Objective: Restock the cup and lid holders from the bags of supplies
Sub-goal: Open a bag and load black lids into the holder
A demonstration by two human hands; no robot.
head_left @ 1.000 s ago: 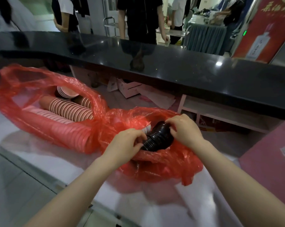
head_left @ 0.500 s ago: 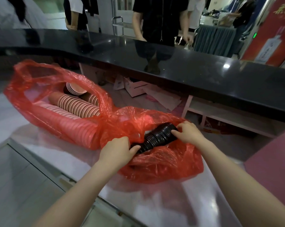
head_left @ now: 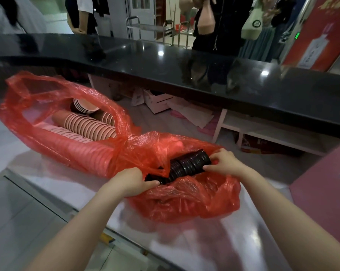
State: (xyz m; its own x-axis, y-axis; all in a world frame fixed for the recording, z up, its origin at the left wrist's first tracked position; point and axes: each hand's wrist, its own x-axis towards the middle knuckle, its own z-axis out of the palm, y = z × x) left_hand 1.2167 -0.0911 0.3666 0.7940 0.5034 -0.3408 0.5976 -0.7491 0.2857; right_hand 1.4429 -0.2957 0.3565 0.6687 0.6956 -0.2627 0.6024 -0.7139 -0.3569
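Note:
A long stack of black lids (head_left: 188, 165) lies on its side in the mouth of a red plastic bag (head_left: 194, 200) on the steel counter. My left hand (head_left: 130, 181) grips the stack's near end together with a fold of the bag. My right hand (head_left: 224, 163) holds the far end with its fingertips. To the left, a second red bag (head_left: 53, 147) lies open with several stacks of pink paper cups (head_left: 91, 127) inside. No cup or lid holder is in view.
A shiny steel counter (head_left: 38, 173) carries both bags. Behind it runs a raised black bar top (head_left: 184, 69), with people standing on the far side. A pink box (head_left: 325, 188) sits at the right edge. Below the bar are white shelves (head_left: 263, 132) and flattened cartons.
The lid stack has stretched out from a short bundle into a long row between my hands. My right hand moved right and up; my left shifted toward me.

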